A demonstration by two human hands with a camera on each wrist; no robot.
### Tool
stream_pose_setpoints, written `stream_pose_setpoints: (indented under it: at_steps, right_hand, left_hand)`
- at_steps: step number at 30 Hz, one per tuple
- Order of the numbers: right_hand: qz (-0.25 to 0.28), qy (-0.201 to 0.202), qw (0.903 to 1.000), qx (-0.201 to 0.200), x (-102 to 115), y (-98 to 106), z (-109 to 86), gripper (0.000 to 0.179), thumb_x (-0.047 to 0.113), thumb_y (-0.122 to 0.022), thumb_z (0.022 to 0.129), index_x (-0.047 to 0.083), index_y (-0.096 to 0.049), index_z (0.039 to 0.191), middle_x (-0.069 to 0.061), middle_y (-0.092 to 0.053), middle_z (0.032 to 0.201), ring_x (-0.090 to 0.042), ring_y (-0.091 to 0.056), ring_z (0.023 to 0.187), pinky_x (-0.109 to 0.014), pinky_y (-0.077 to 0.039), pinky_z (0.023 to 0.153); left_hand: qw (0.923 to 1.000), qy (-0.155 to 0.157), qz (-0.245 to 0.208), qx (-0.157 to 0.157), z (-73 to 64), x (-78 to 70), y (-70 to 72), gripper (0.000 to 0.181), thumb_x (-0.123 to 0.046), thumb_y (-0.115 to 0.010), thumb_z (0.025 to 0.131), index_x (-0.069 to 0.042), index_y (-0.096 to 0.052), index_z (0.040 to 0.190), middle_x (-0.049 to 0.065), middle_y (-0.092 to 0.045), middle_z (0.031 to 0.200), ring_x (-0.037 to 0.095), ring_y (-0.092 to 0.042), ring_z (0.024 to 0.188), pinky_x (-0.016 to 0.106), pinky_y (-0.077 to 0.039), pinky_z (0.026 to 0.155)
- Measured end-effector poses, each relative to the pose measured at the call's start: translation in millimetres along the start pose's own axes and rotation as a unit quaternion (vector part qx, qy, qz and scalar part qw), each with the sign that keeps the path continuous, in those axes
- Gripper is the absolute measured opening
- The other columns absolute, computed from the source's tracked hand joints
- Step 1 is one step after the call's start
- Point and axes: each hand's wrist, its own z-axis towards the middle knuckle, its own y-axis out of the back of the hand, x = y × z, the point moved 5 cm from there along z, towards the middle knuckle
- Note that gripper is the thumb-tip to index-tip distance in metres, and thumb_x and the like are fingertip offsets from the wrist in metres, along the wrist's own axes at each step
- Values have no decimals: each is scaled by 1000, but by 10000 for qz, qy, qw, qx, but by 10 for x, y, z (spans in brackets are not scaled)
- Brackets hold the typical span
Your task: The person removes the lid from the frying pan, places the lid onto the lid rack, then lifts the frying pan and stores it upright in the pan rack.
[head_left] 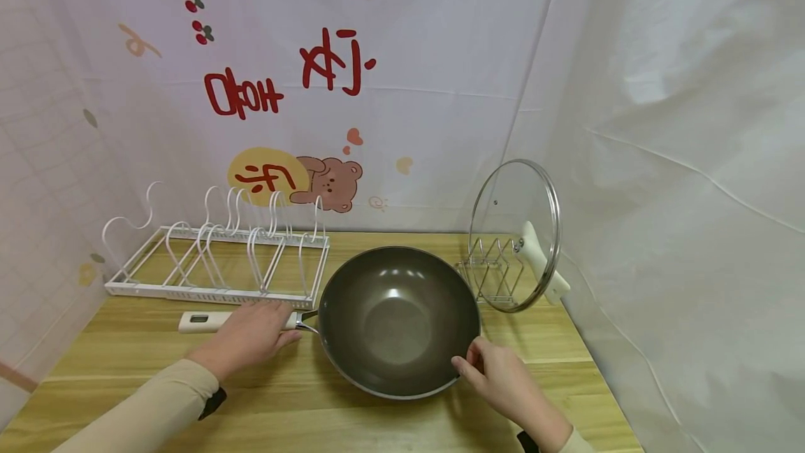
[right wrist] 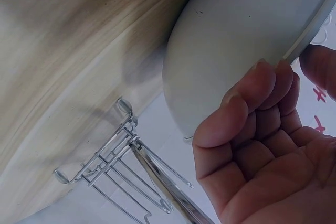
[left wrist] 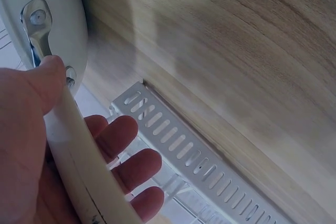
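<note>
A dark-lined wok with a pale outer side is at the middle of the wooden table. Its cream handle points left, joined by a metal bracket. My left hand grips this handle near the bracket, thumb along one side and fingers curled round the other. On the lower right of the wok, my right hand pinches the rim; the thumb is over the inner edge and the bent fingers lie against the outside.
Left of the wok stands a white rack with curved dividers. A glass lid with a cream handle stands upright in a small wire rack at the back right. White curtains border the table.
</note>
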Motion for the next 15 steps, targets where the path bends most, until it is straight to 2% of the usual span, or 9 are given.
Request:
stream_pose_setpoints:
  at_steps: [15]
  right_hand:
    - [64, -58, 10000, 29, -13, 5, 1, 35, 42, -76, 99, 24, -54, 78, 15, -44, 61, 2, -38, 53, -20, -35, 53]
  left_hand:
    - [10000, 8, -65, -65, 8, -3, -14, 33, -43, -72, 101, -17, -56, 90, 0, -67, 83, 31, -72, 86, 54, -58, 81]
